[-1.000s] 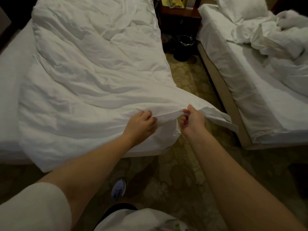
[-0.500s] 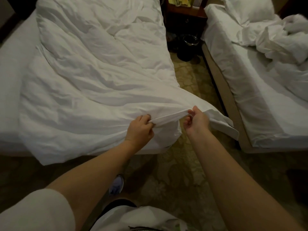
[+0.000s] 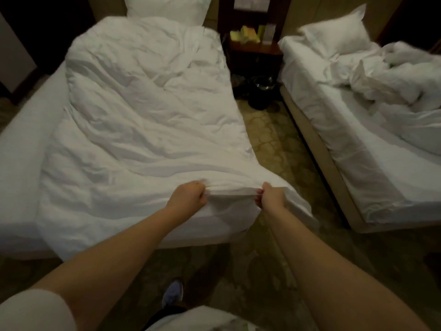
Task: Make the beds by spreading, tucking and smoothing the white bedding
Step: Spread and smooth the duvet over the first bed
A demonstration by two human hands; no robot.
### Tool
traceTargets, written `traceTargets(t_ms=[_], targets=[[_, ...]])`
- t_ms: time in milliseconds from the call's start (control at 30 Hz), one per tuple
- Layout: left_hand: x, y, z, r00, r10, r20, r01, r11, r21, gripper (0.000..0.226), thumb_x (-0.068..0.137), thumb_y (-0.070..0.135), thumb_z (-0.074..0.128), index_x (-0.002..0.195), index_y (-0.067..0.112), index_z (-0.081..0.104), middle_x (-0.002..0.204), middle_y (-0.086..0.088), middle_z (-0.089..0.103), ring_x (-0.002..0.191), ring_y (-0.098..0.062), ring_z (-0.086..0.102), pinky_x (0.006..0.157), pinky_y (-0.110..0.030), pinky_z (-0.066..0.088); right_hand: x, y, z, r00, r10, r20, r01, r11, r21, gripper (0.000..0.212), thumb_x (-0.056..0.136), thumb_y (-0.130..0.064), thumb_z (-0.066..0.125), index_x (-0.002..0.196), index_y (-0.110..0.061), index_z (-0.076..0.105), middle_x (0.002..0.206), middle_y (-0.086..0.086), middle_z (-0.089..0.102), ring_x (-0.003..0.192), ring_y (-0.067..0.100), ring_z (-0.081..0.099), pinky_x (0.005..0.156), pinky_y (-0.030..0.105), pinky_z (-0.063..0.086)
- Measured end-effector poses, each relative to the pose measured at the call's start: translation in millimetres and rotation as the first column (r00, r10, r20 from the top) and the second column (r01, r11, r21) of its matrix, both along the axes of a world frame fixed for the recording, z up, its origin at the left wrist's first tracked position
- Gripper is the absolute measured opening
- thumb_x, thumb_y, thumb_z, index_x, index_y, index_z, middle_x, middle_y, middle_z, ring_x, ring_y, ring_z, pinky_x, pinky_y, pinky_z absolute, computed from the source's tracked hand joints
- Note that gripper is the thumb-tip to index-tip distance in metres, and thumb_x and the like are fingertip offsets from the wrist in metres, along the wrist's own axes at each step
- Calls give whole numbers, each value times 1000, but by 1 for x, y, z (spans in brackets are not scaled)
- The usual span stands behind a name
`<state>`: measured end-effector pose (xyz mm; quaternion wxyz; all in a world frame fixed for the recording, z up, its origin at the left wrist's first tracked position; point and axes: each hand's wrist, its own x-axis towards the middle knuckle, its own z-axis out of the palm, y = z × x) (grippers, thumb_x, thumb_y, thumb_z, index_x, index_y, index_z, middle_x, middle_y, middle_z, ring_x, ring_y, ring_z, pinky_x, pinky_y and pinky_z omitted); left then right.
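The left grip [image 3: 188,197] is curled into a fist round the near hem of the white duvet [image 3: 143,120]. The right grip [image 3: 272,195] pinches the same hem just to its right. A short band of cloth is drawn taut between them, above the near right corner of the left bed [image 3: 21,139].

The duvet covers most of that bed but lies askew and deeply creased. A strip of bare mattress shows along its left side, while its near right corner hangs past the bed over the carpet [image 3: 274,144].

The step in hand looks like drawing the duvet down and square to the foot. With the two grips so close, a pull would likely raise one ridge, so they should part along the hem before pulling. The pull wants to go near and leftward to centre the cloth. A lift and a shake would let the creases fall out before smoothing.

A pillow [image 3: 167,5] stands at the far end of this bed. Between the beds at the far wall is a dark nightstand [image 3: 255,51], with a dark bin [image 3: 262,91] on the floor before it. The right bed [image 3: 358,163] is not yet made: its sheet is bare, with crumpled bedding [image 3: 393,75] heaped far right beside a second pillow [image 3: 334,34].
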<state>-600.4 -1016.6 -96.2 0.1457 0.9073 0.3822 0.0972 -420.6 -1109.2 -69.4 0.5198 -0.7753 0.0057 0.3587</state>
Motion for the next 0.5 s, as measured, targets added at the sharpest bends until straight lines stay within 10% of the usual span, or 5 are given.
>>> traceTargets(t_ms=[133,233,333,500], targets=[[-14,44,102,871,248,424,-342,925,163,18,75,6,64,59,3,55,64,-22,57,59,-32,55,57,-33,34,-13,60,116,842,166,513,-296,938,183,46,97,-34,47,59,-13,60,64,4,61,64,18,56,69,29,39],[-23,45,147,855,203,477,-369,884,285,11,75,5,62,65,3,60,69,-19,62,63,-29,55,57,-31,36,-26,56,172,712,90,697,-421,849,319,47,99,-25,47,54,-15,58,57,6,59,58,20,53,61,32,38],[5,10,105,956,-17,294,-83,942,324,17,71,11,56,80,4,70,79,-17,69,71,-33,66,60,-31,50,3,17,104,785,83,614,-228,960,162,46,97,-32,42,83,2,69,92,26,67,88,37,61,72,39,41],[38,-60,-10,949,-178,-262,155,982,-107,33,89,14,48,119,7,58,122,-15,59,114,-32,53,91,-35,39,2,-83,-30,993,-37,111,61,974,-216,44,103,-25,39,131,7,48,137,22,49,125,38,45,100,36,35]])
